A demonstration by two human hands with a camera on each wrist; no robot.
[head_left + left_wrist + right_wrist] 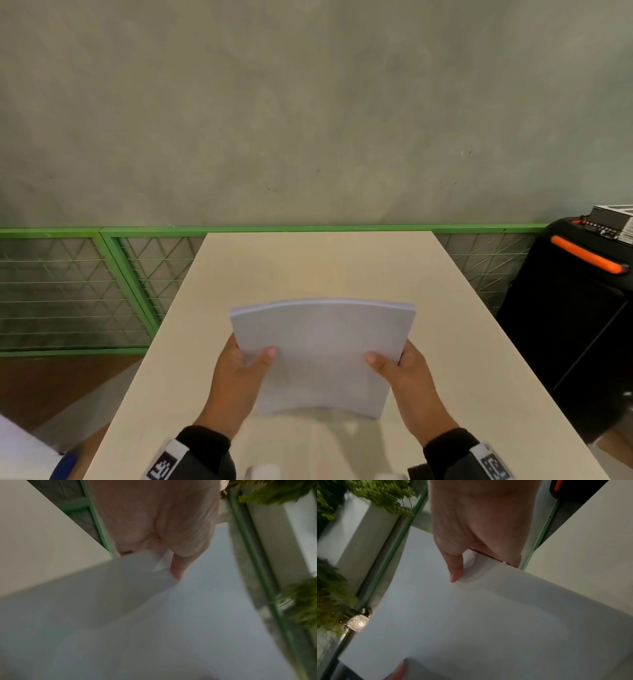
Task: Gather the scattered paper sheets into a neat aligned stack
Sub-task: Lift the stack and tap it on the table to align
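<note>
A stack of white paper sheets (322, 353) is held up on edge over the beige table (318, 267), bowed slightly, its lower edge near the tabletop. My left hand (239, 363) grips the stack's left side, thumb on the front face. My right hand (400, 366) grips the right side the same way. In the left wrist view the left hand's thumb (178, 569) presses the paper sheets (171, 628). In the right wrist view the right hand's thumb (455, 572) presses the sheets (471, 622). The fingers behind the stack are hidden.
A green wire fence (102, 274) runs behind the table under a grey wall. A black case with an orange handle (582, 257) stands right of the table. Green plants (382, 493) show in the wrist views.
</note>
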